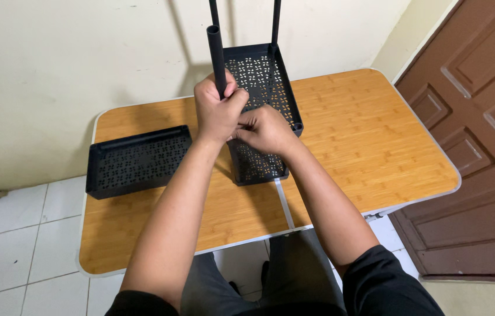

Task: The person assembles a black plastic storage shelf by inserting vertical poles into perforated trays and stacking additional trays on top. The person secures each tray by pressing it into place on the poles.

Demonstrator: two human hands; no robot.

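Black perforated tray [262,76] stands tilted, upright tube [216,55] gripped by left hand [218,111].

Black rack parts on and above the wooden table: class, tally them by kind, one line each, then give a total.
Perforated black trays: 2, one under the hands, one lying at the left
Black tubes: 3, one gripped by the left hand, two behind
Total: 5

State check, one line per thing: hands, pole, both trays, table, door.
left hand: closed around the black pole
right hand: fingers bent at the pole's base, on the tray
black pole: upright, gripped at its lower end
perforated tray: flat on table, poles standing in its corners
second tray: flat on table, apart, untouched
folding table: unfolded
door: shut
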